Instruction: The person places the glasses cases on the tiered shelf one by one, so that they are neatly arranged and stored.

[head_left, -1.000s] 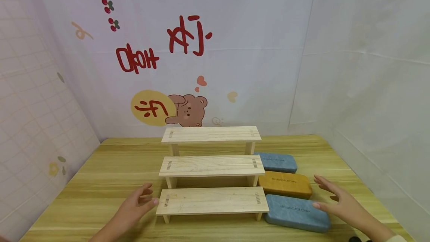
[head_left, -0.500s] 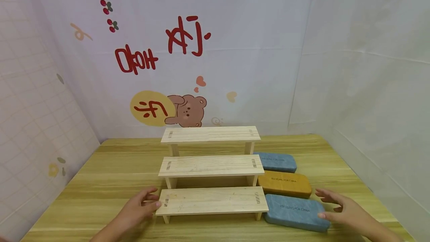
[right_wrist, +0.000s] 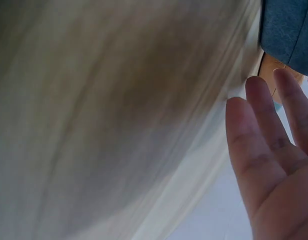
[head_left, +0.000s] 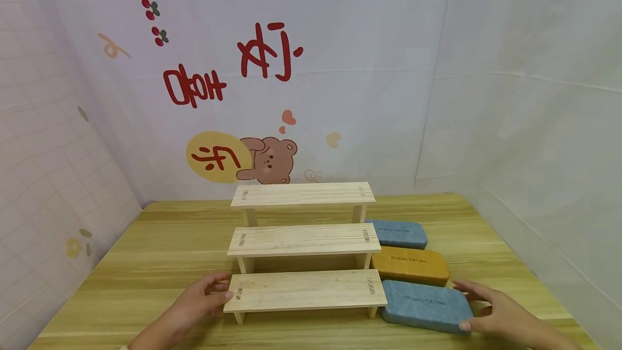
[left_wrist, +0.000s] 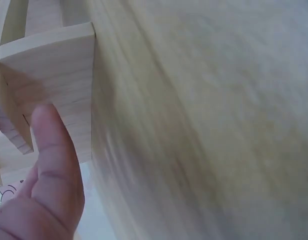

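Note:
A pale wooden three-step stand (head_left: pixel 305 290) stands mid-table. My left hand (head_left: pixel 199 301) is at the left end of its lowest step, the thumb touching or very near the edge. In the left wrist view a straight digit (left_wrist: pixel 56 165) lies in front of the stand's underside. On the stand's right lies a blue glasses case (head_left: pixel 427 307) with printed lettering. My right hand (head_left: pixel 500 309) is around its right end, thumb by the near corner and fingers beyond. The right wrist view shows these fingers (right_wrist: pixel 249 145) fairly straight, close to the blue case (right_wrist: pixel 289 40).
A mustard-yellow case (head_left: pixel 410 265) and another blue case (head_left: pixel 400 234) lie behind the front one, partly covered by the stand. The wood-grain table (head_left: pixel 146 253) extends to the left. White printed cloth (head_left: pixel 369 96) hangs at the back and sides.
My left hand has moved slightly right and up to the step's end. The right hand has shifted from above the front blue case to its right end. The view has turned slightly.

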The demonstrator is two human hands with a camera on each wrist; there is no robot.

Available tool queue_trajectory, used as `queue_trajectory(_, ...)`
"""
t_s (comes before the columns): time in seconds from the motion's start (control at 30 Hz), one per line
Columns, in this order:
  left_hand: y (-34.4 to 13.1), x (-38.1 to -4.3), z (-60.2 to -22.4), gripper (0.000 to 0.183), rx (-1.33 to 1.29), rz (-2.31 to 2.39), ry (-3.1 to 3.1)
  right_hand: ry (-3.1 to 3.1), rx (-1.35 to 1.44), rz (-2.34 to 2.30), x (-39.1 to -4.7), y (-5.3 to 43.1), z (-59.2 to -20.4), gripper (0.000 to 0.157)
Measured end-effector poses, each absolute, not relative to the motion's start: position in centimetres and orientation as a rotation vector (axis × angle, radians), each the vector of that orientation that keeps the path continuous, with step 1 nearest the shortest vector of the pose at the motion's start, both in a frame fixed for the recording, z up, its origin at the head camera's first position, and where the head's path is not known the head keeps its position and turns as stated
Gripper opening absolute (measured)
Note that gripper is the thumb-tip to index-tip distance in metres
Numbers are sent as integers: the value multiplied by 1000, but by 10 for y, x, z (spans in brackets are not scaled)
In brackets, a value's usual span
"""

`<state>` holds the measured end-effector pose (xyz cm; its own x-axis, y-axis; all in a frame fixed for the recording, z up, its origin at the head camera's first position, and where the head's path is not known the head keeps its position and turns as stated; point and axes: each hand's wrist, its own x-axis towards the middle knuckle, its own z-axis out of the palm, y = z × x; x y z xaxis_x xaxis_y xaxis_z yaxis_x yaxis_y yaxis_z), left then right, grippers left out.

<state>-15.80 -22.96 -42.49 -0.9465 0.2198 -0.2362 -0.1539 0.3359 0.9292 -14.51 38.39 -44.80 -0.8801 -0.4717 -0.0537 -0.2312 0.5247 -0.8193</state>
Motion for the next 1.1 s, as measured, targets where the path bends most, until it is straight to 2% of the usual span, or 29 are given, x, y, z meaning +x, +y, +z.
queue_trajectory(0.47,-233,-165,-429,70,111,1759,2044,2510,-702,-1237,-148,377,-451,67)
queue_trajectory(0.7,-233,-163,-431,73,108,1823,1960,2448,-606,-1225,-150,373,-450,78)
queue_trajectory(1.1,-233,-163,-433,71,143,1872,1890,2471,-528,-1200,-150,368,-444,81)
